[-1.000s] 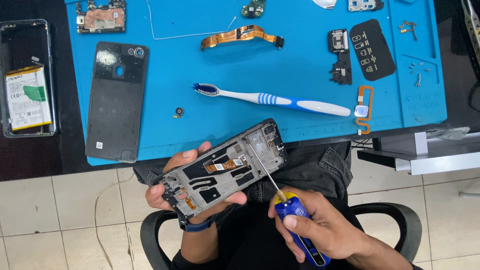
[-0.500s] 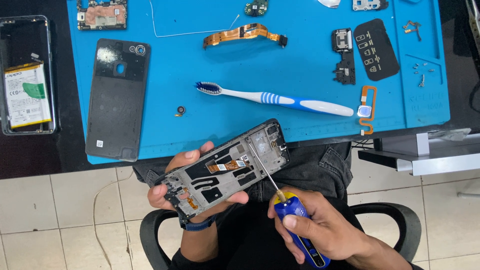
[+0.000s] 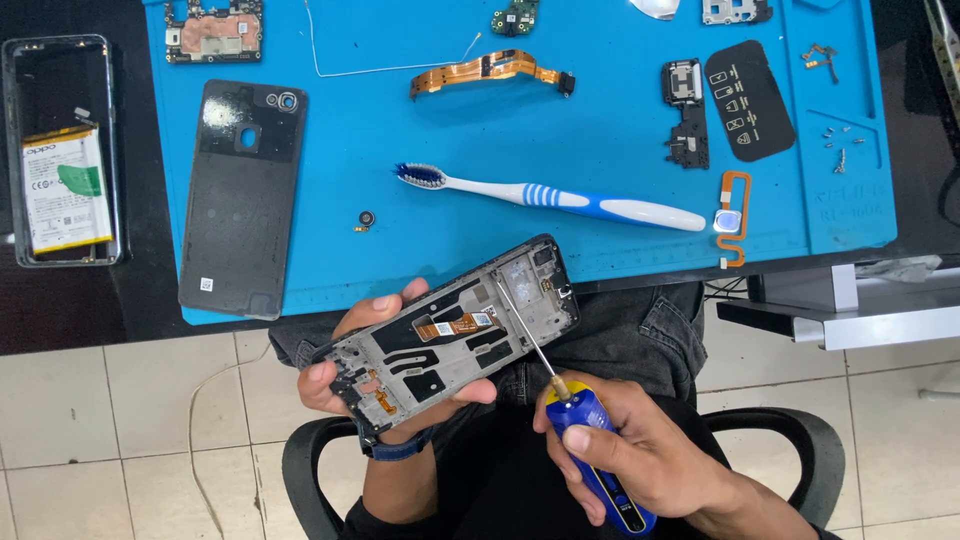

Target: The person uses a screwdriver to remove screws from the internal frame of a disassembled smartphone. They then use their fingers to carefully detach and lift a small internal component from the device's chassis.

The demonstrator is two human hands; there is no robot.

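My left hand [image 3: 385, 385] grips an opened phone frame [image 3: 455, 335] from below, held tilted over my lap with its bare inside facing up. An orange flex strip lies inside the frame. My right hand [image 3: 640, 455] is closed around a blue screwdriver [image 3: 595, 455] with a yellow collar. Its thin metal shaft runs up and left, and the tip rests inside the frame's upper right part, near the top edge.
A blue work mat [image 3: 520, 130] covers the table ahead. On it lie a black back cover [image 3: 240, 195], a blue-white toothbrush [image 3: 550, 195], an orange flex cable [image 3: 490, 70], a circuit board [image 3: 213, 20] and small parts [image 3: 740, 100]. A tray [image 3: 15, 150] with a battery [image 3: 65, 190] sits left.
The phone frame and both hands have shifted very slightly. The screwdriver tip stays in the same spot inside the frame.
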